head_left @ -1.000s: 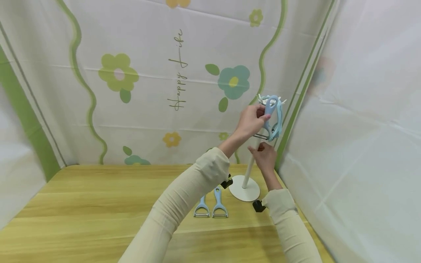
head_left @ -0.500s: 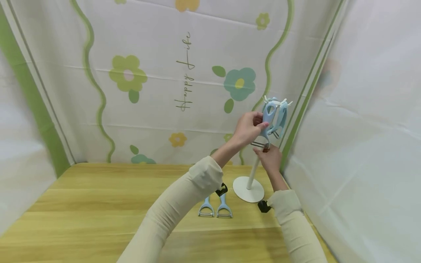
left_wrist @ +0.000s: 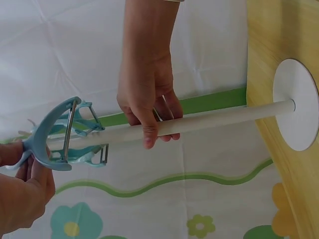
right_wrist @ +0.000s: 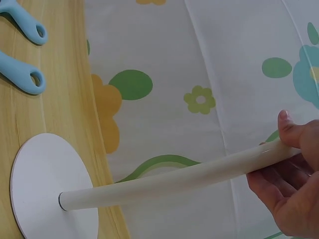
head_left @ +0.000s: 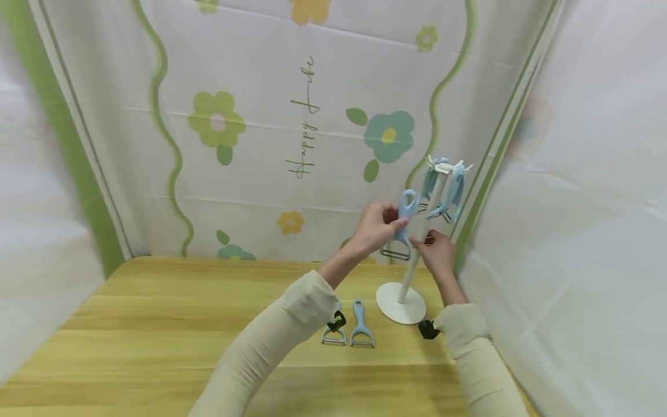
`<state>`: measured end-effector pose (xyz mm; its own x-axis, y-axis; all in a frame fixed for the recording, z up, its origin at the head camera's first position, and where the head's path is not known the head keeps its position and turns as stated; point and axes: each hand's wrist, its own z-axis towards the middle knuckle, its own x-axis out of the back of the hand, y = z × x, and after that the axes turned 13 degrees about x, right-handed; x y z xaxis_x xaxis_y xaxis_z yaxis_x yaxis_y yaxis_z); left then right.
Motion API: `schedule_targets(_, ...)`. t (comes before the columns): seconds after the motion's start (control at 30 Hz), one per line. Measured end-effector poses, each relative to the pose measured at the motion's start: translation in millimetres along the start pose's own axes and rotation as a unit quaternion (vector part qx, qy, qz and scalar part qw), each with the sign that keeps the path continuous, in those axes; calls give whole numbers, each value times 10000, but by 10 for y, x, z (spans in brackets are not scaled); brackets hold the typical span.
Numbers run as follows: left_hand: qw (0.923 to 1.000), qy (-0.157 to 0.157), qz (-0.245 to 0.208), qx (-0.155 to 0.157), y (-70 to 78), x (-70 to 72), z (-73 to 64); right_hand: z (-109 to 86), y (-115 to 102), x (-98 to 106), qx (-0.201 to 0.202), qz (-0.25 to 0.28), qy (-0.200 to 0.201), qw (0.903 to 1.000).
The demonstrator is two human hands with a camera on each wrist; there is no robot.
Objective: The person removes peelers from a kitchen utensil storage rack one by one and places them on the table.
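Observation:
My left hand [head_left: 376, 227] pinches a light-blue Y-shaped peeler [head_left: 405, 214] by its handle, blade end down, just left of the white stand's pole [head_left: 409, 277]. My right hand [head_left: 436, 253] holds that pole about halfway up, thumb and fingers round it, as the right wrist view also shows. Pale hooks [head_left: 443, 166] ring the top of the stand. Similar peelers [head_left: 455, 193] hang from them; in the left wrist view their blades [left_wrist: 103, 154] lie close to the pole, behind the held peeler [left_wrist: 45, 149].
On the wooden table [head_left: 172, 324] lie two more blue peelers, one in plain sight [head_left: 359, 318] and one partly hidden behind the black wrist camera [head_left: 336, 321]. The stand's round white base [head_left: 388, 302] rests beside them. Flowered cloth [head_left: 250, 145] closes the back and sides.
My left hand has drawn the peeler down and left, away from the hooks. The hanging peelers now show more fully around the pole. My right hand stays on the pole; the view has shifted slightly.

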<state>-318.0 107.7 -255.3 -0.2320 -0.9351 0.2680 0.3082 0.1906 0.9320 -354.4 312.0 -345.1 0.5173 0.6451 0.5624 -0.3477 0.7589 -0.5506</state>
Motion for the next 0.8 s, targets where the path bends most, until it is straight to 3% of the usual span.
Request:
schedule_targets(0.33, 9985, 200, 199, 461, -473, 181, -175, -14, 43, 28, 27, 288, -397, 9988)
schedule_targets(0.6, 9954, 167, 20, 940, -851, 372, -327, -5, 26, 28, 1, 373, -491, 9981)
schedule_targets(0.8, 9936, 167, 2, 1115, -1078, 484, -395, -2, 6, 17, -122, 433, -565, 9974)
